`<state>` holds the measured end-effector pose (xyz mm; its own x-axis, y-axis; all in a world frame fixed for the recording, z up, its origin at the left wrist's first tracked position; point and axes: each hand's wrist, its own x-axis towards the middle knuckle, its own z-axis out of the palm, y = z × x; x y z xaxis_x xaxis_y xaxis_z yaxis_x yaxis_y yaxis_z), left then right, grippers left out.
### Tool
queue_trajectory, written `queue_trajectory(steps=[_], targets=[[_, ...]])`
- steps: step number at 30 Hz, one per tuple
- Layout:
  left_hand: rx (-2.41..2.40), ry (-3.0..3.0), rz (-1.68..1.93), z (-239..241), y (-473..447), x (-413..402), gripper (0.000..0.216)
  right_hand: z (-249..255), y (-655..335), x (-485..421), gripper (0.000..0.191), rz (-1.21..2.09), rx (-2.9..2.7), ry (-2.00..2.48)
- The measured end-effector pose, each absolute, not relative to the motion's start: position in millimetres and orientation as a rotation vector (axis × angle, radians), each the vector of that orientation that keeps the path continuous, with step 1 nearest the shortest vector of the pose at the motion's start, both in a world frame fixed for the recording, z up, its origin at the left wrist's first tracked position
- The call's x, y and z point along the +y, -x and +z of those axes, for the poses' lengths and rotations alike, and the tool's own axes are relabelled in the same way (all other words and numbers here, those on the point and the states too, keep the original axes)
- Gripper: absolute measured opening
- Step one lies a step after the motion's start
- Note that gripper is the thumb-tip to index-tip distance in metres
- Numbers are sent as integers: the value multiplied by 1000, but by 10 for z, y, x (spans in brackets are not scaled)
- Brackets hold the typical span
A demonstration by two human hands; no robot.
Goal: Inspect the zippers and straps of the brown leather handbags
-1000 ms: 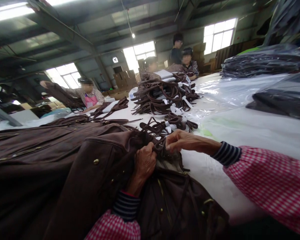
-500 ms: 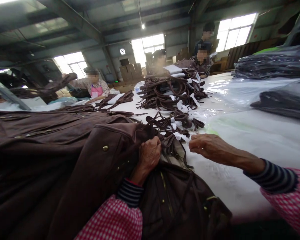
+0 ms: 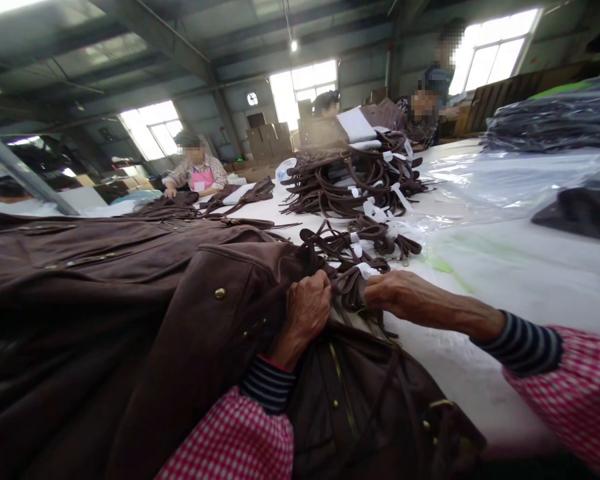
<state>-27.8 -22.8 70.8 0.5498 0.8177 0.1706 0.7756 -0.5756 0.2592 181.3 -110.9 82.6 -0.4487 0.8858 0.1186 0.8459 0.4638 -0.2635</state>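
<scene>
A dark brown jacket (image 3: pixel 180 320) with brass snaps and zippers fills the near left and middle. My left hand (image 3: pixel 309 308) is closed on a fold of it near the upper edge. My right hand (image 3: pixel 397 295) is closed too, fingertips pressed together beside the jacket's pale lining (image 3: pixel 356 319) and a looped bunch of brown straps (image 3: pixel 351 288). Whatever those fingers pinch is hidden. Just beyond my hands lie bundled brown belts (image 3: pixel 375 233) with white paper ties.
Behind the belts rises a tall stack of brown strapped pieces (image 3: pixel 350 173). Plastic-wrapped dark garments (image 3: pixel 555 117) are piled at the right on the white table (image 3: pixel 540 280). A person in a pink apron (image 3: pixel 203 179) works across the table; other people stand farther back.
My right hand has moved left to the straps and lining. My left hand keeps its hold on the jacket. The person opposite has brought a raised brown piece down to the table.
</scene>
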Motion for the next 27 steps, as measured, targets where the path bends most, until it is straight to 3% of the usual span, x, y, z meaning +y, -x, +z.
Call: queue_trajectory(steps=[5,11,21,27], targets=[[1351,-2628,419,713,281,-239,12,800,-1732,-1147,12,335,-2329,1422],[1331,-2628,450,687,281,-233,13,721,-1713,-1166,25,331,-2396,1299],[1344,-2626,445,669,295,-225,12,562,-1666,-1026,21,-14,-2436,1195],[1331,-2561,465,702,289,-237,13,613,-1898,-861,17,-207,-2090,1438]])
